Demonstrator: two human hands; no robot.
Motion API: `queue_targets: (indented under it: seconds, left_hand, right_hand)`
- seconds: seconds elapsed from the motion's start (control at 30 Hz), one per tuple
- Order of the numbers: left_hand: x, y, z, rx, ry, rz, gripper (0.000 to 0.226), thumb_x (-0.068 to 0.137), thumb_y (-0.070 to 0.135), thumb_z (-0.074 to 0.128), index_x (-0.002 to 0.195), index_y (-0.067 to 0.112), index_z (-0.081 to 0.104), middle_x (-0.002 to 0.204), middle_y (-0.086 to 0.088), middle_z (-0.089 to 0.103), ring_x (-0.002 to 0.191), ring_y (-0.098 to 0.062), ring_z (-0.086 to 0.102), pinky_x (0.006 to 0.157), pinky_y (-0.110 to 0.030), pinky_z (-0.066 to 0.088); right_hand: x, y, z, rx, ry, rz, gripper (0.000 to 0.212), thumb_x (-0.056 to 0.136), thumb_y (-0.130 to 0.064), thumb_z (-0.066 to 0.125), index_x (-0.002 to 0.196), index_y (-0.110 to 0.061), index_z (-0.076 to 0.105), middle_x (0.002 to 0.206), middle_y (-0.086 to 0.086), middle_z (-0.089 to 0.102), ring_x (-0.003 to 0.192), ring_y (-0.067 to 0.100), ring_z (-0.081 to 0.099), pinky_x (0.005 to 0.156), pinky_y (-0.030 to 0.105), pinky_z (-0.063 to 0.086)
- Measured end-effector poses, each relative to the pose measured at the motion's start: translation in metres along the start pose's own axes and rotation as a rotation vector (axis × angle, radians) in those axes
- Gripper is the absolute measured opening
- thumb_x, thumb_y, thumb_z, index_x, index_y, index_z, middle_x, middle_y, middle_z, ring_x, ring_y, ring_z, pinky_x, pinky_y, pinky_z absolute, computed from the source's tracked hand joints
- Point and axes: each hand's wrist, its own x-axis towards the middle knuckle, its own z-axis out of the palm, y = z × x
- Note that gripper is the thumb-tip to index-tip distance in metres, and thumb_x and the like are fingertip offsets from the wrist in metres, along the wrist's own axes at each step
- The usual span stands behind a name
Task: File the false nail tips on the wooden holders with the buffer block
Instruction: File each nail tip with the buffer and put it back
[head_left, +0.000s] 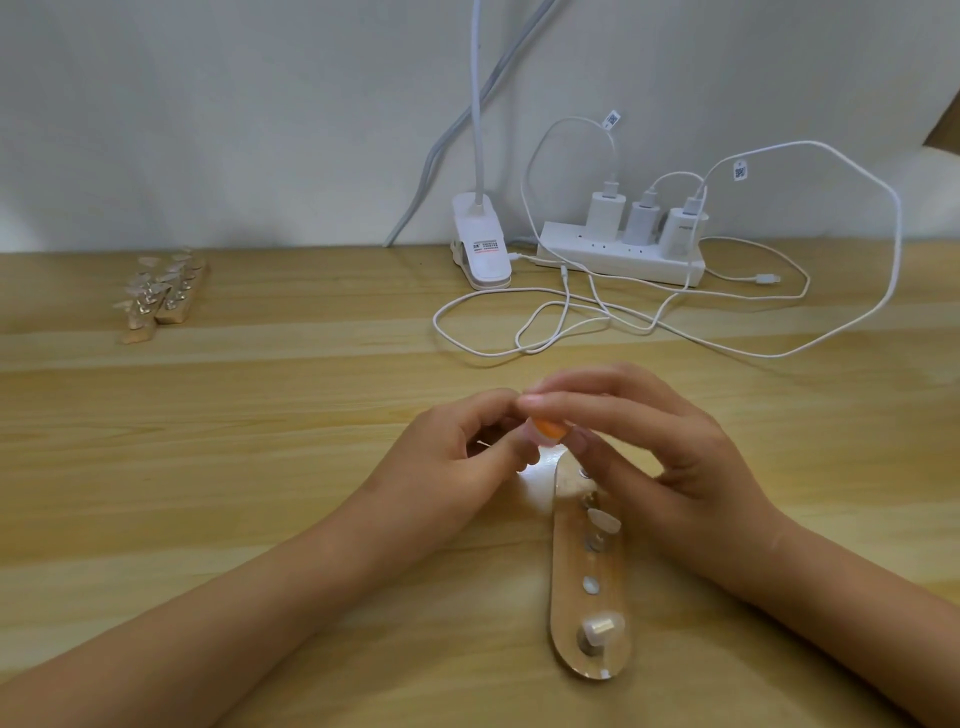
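A long wooden holder lies on the table in front of me, with several small pegs and false nail tips along it. Above its far end my right hand grips a small orange and white buffer block between thumb and fingers. My left hand pinches a small thing against the block; what it pinches is hidden by the fingers. Both hands meet just above the holder's far end.
Two more wooden holders with nail tips lie at the far left. A white clip lamp, a power strip with three chargers and looping white cables occupy the back right. The wooden table spreads around.
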Motion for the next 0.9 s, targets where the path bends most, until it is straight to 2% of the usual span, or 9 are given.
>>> queue_targets:
  seconds: [0.07, 0.13, 0.23, 0.4, 0.5, 0.6, 0.7, 0.83, 0.9]
  left_hand:
    - [0.0001, -0.0013, -0.0006, -0.047, 0.013, -0.013, 0.012, 0.09, 0.035, 0.061, 0.09, 0.027, 0.071, 0.07, 0.015, 0.063, 0.068, -0.001, 0.059, 0.069, -0.019, 0.048]
    - [-0.0003, -0.0022, -0.0006, -0.12, 0.024, -0.011, 0.014, 0.086, 0.031, 0.062, 0.092, 0.026, 0.073, 0.072, 0.012, 0.067, 0.069, -0.003, 0.061, 0.069, -0.017, 0.049]
    - [-0.0002, -0.0016, 0.0004, -0.217, 0.039, -0.013, 0.011, 0.083, 0.033, 0.068, 0.09, 0.026, 0.073, 0.073, 0.006, 0.069, 0.069, -0.006, 0.065, 0.065, -0.015, 0.05]
    - [0.0011, -0.0058, 0.0013, -0.256, 0.085, -0.043, 0.01, 0.081, 0.026, 0.068, 0.086, 0.018, 0.065, 0.071, 0.001, 0.07, 0.067, -0.01, 0.065, 0.064, -0.019, 0.05]
    - [0.0008, -0.0044, 0.0014, -0.252, 0.078, -0.029, 0.015, 0.083, 0.03, 0.07, 0.084, 0.017, 0.063, 0.071, 0.002, 0.07, 0.068, -0.011, 0.065, 0.064, -0.018, 0.05]
    - [0.0009, -0.0048, 0.0009, -0.234, 0.094, -0.047, 0.009, 0.083, 0.025, 0.068, 0.085, 0.017, 0.064, 0.072, 0.001, 0.071, 0.067, -0.011, 0.066, 0.065, -0.021, 0.052]
    - [0.0003, -0.004, 0.001, -0.228, 0.083, -0.033, 0.005, 0.084, 0.022, 0.067, 0.081, 0.026, 0.065, 0.073, 0.001, 0.071, 0.069, -0.013, 0.067, 0.066, -0.023, 0.053]
    - [-0.0002, -0.0034, 0.0008, -0.262, 0.089, -0.04, 0.004, 0.082, 0.021, 0.066, 0.083, 0.019, 0.062, 0.071, 0.001, 0.071, 0.065, -0.011, 0.065, 0.065, -0.021, 0.052]
    - [0.0002, -0.0025, 0.0011, -0.28, 0.089, -0.044, 0.006, 0.082, 0.021, 0.066, 0.083, 0.018, 0.062, 0.07, 0.0, 0.071, 0.064, -0.011, 0.065, 0.064, -0.021, 0.052]
  right_hand:
    - [0.0002, 0.0019, -0.0007, -0.003, 0.015, 0.021, 0.033, 0.094, -0.004, 0.058, 0.123, -0.02, 0.065, 0.122, -0.005, 0.062, 0.117, 0.016, 0.059, 0.099, 0.028, 0.046]
    - [0.0018, 0.004, -0.0027, 0.047, 0.051, 0.092, 0.033, 0.094, -0.005, 0.059, 0.121, -0.021, 0.066, 0.12, -0.006, 0.063, 0.117, 0.014, 0.059, 0.1, 0.028, 0.046]
    - [0.0012, 0.0012, -0.0008, 0.041, 0.063, 0.038, 0.032, 0.093, -0.003, 0.06, 0.121, -0.018, 0.066, 0.12, -0.002, 0.064, 0.117, 0.017, 0.06, 0.099, 0.028, 0.046]
    - [0.0012, 0.0029, -0.0012, 0.118, 0.067, 0.107, 0.031, 0.093, -0.004, 0.059, 0.121, -0.017, 0.066, 0.118, 0.0, 0.064, 0.116, 0.021, 0.061, 0.099, 0.04, 0.049]
    - [0.001, 0.0006, 0.0001, 0.075, 0.043, 0.044, 0.03, 0.093, -0.007, 0.06, 0.121, -0.019, 0.066, 0.12, -0.002, 0.064, 0.117, 0.019, 0.06, 0.1, 0.03, 0.046]
    - [0.0017, 0.0018, -0.0011, 0.172, 0.064, 0.124, 0.028, 0.095, -0.013, 0.059, 0.121, -0.022, 0.065, 0.117, -0.007, 0.065, 0.116, 0.02, 0.062, 0.099, 0.033, 0.049]
    - [0.0008, -0.0004, 0.0001, 0.186, 0.063, 0.097, 0.027, 0.096, -0.014, 0.06, 0.122, -0.022, 0.065, 0.119, -0.006, 0.065, 0.117, 0.021, 0.061, 0.099, 0.032, 0.049]
    - [0.0017, -0.0024, 0.0005, 0.373, 0.089, 0.242, 0.024, 0.096, -0.024, 0.064, 0.12, -0.028, 0.067, 0.113, -0.006, 0.069, 0.112, 0.017, 0.066, 0.092, 0.024, 0.053]
    - [0.0019, -0.0039, 0.0012, 0.38, 0.126, 0.238, 0.024, 0.096, -0.024, 0.063, 0.12, -0.026, 0.067, 0.115, -0.001, 0.07, 0.111, 0.018, 0.067, 0.092, 0.025, 0.053]
